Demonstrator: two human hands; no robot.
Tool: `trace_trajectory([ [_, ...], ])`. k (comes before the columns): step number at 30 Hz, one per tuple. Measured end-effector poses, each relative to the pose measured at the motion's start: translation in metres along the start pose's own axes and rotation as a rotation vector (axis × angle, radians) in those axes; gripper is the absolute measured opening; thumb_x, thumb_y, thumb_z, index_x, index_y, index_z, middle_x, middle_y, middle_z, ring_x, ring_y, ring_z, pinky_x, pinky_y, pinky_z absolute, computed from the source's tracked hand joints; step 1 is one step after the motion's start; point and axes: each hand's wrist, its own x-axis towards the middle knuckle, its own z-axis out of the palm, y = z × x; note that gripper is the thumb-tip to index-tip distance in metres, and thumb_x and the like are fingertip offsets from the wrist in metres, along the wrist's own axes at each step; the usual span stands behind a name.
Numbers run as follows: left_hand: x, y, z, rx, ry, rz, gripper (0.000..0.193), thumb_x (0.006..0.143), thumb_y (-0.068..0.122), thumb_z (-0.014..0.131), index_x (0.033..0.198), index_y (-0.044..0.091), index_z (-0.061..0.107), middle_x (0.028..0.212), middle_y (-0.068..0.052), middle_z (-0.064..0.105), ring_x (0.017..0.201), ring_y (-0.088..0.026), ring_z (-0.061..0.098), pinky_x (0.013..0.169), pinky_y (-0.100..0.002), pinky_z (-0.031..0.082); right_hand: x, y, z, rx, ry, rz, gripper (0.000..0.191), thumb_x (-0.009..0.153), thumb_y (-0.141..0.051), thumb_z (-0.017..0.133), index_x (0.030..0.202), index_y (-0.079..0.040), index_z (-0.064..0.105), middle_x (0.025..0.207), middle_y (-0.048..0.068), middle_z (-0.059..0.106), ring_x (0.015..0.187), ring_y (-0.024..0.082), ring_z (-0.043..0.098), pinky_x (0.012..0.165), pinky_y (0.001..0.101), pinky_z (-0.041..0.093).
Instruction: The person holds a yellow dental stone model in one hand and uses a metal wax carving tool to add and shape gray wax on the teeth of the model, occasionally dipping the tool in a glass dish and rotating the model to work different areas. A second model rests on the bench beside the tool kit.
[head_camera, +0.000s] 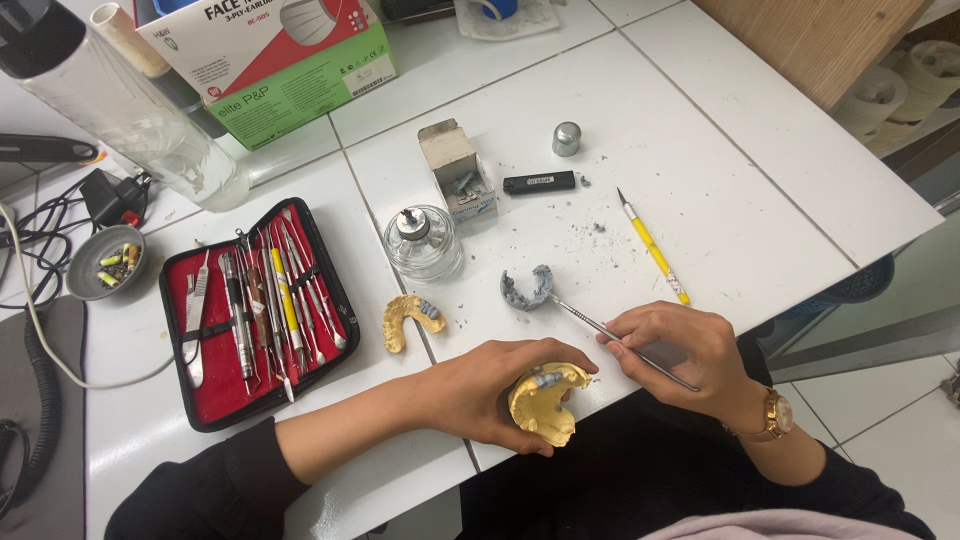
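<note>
Yellow plaster dental cast (548, 402), horseshoe-shaped, with grey wax on top: cupped in the left hand (490, 392) at the near edge of the white tiled bench (700, 170), grip wrapped around its underside, apparently to steady it with the working face turned up
Thin metal carving instrument (600, 330): pinched pen-fashion by the right hand (672, 345), fingers pressed together on the shaft; its tip reaches to a grey wax arch (527, 290) lying on the bench just beyond the hands
Second yellow cast (408, 318): flat on the bench, left of the wax arch, within easy reach
Red-lined black tool case (255, 310): opened flat, instruments strapped in a row, so each one shows
Small glass spirit lamp (423, 243): capped, upright beside the case
Yellow-handled knife (652, 248): lying apart to the right
Small open cardboard box (456, 168), pale with a blue side: upright behind the lamp
Black bar-shaped item (539, 182) and metal cap (566, 138): just right of that box
Green-and-white carton (275, 60) with a mask picture: far edge, tilted
Grey dish (105, 262) of small yellow pieces: far left
</note>
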Motion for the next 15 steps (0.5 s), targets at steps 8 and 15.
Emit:
trace_trajectory([
  [8, 0.0003, 0.0026, -0.0006, -0.003, 0.009, 0.006, 0.079, 0.081, 0.029, 0.085, 0.148, 0.010, 0.048, 0.135, -0.010, 0.067, 0.122, -0.027, 0.070, 0.105, -0.039, 0.057, -0.0009, 0.0019, 0.0007, -0.004, -0.001, 0.034, 0.004, 0.082, -0.006, 0.074, 0.081, -0.007, 0.070, 0.089, 0.011, 0.080, 0.082, 0.018, 0.080, 0.069, 0.0281, 0.064],
  [15, 0.0000, 0.0024, -0.0010, -0.005, 0.008, 0.007, 0.079, 0.081, 0.029, 0.086, 0.148, 0.010, 0.048, 0.137, -0.010, 0.066, 0.123, -0.027, 0.070, 0.106, -0.039, 0.057, -0.0001, -0.0005, 0.0004, 0.002, -0.007, 0.064, 0.004, 0.082, -0.006, 0.074, 0.082, -0.007, 0.070, 0.091, 0.010, 0.080, 0.084, 0.018, 0.080, 0.071, 0.0286, 0.064],
])
